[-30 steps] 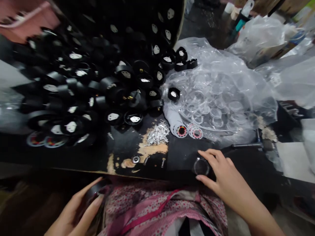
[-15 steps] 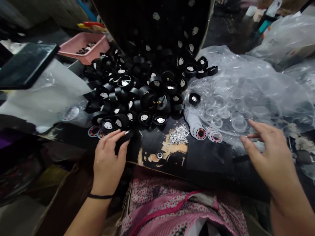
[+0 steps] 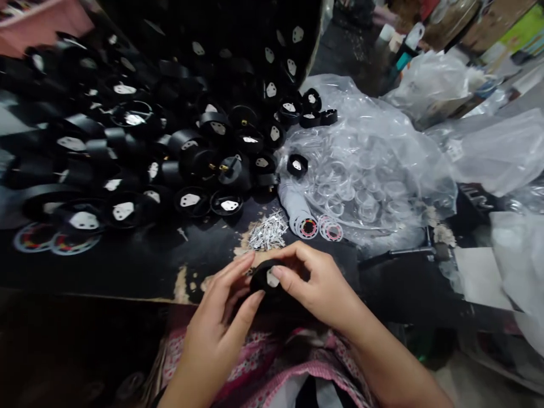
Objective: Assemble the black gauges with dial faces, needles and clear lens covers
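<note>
Just above the table's front edge, a black round plastic case (image 3: 260, 279) with a pale plate inside is between my two hands. My left hand (image 3: 215, 320) curls around its left side, thumb and fingers at the rim. My right hand (image 3: 321, 286) pinches its right side, with the thumb over the pale plate. Fingers hide part of the case. Right behind it lies a heap of small silvery pins (image 3: 268, 231). A fanned row of printed dial discs (image 3: 307, 228) lies beyond my right hand.
Many similar black cases (image 3: 191, 201) are piled at the left and back. Clear plastic rings (image 3: 366, 204) spill from a clear bag (image 3: 408, 147) on the right. A dark-handled tool (image 3: 410, 250) lies nearer. Two dial discs (image 3: 75, 243) lie at far left.
My hands, wide apart before, have come together around the black case. My left hand moved right from the pile's edge, my right hand left from beside the rings. The view shifted right.
</note>
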Demonstrator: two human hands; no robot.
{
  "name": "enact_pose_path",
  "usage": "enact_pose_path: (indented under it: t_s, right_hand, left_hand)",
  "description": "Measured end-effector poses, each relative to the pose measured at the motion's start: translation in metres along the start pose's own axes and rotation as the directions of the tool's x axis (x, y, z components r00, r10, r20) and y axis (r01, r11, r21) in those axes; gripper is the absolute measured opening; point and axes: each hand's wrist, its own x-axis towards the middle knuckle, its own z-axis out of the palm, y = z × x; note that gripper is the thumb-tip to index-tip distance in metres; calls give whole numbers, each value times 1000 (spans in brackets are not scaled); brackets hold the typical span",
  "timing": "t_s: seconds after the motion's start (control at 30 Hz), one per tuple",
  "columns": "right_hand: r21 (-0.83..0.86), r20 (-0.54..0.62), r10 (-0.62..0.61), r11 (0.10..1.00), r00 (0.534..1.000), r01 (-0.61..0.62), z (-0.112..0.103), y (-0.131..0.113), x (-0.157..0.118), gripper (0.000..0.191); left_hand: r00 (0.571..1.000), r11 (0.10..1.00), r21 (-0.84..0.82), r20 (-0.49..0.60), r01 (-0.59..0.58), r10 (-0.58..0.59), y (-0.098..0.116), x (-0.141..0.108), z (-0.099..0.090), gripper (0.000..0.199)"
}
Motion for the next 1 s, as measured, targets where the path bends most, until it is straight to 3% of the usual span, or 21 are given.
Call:
enact_pose_path:
  t_s: [0.03,0.1,0.17,0.2,0.27,0.33,0.47,0.57,0.73,0.8,0.9,0.93,1.0]
  right_hand:
    - [-15,35,-29,999,999,29,-5,1,0,19]
    - [-64,59,-80,994,995,84,-15,4,4,18]
    - [-231,-37,-108,968,994,96,-26,11,12,22]
    - [-353,-111,-108,934,988,63,-32,15,17,25]
    - [-566,-233,-101,823,967,-50,-41,24,27,35]
    - [-646,-273,-83,754,959,-118,-46,32,35,33]
    - [-465,-324,-54,879,944,-110,-50,40,38,10]
    - [-297,-294,-37,953,955,-54,-56,44,37,17]
    - [-221,-353,-175,970,919,100,-59,40,32,20]
    - [-201,-274,-130,977,953,75,-51,31,27,16]
    - [-168,-35,-29,985,999,22,-33,17,20,11]
    - [-150,-2,-25,988,1000,24,-28,14,18,13]
    - [-59,-42,-26,998,999,23,-21,14,16,17]
  left_hand:
    - [993,991,-78,62,109,-104,-1,3,1,38]
    - [932,923,-207,237,325,-275,-2,10,3,40]
    - [860,822,-308,352,479,-370,-2,15,5,39]
    - [844,780,-357,370,515,-388,-1,16,6,37]
    - [851,734,-441,360,517,-383,2,16,8,36]
    - [867,714,-499,352,492,-352,7,15,9,35]
    - [877,660,-578,336,480,-344,12,15,11,19]
    - [880,632,-614,291,473,-376,14,16,12,17]
    - [896,582,-693,232,425,-378,22,20,13,26]
    - [914,570,-727,206,383,-351,25,22,15,33]
    - [950,579,-760,168,294,-263,28,24,18,35]
    - [956,584,-761,173,283,-238,28,24,19,33]
    - [955,580,-760,195,292,-226,28,23,21,30]
